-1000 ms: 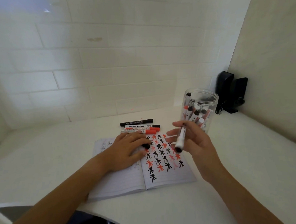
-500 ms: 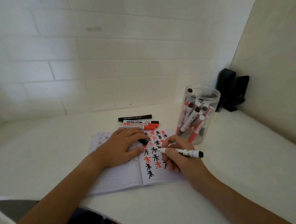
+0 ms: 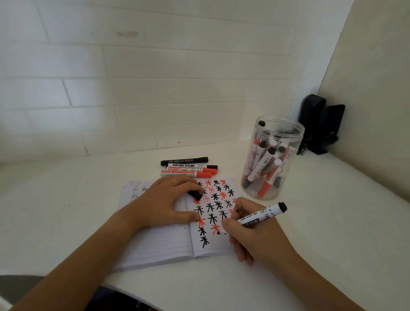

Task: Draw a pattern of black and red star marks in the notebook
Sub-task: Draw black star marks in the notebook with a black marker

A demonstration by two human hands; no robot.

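An open lined notebook (image 3: 166,245) lies on the white table, its right page covered with rows of black and red star marks (image 3: 213,202). My left hand (image 3: 163,202) lies on the notebook across the fold, and its fingers curl over a black marker cap (image 3: 196,194). My right hand (image 3: 253,236) grips a white-barrelled black marker (image 3: 261,215). The marker's tip touches the lower part of the right page beside a red star.
Several black and red markers (image 3: 188,168) lie side by side behind the notebook. A clear plastic jar (image 3: 270,156) full of markers stands to the right. A black device (image 3: 321,123) sits in the back right corner. The table's curved front edge is near me.
My right hand came down from the air, turned the marker tip onto the page, then slid down the page to a lower row. My left hand stayed in place.
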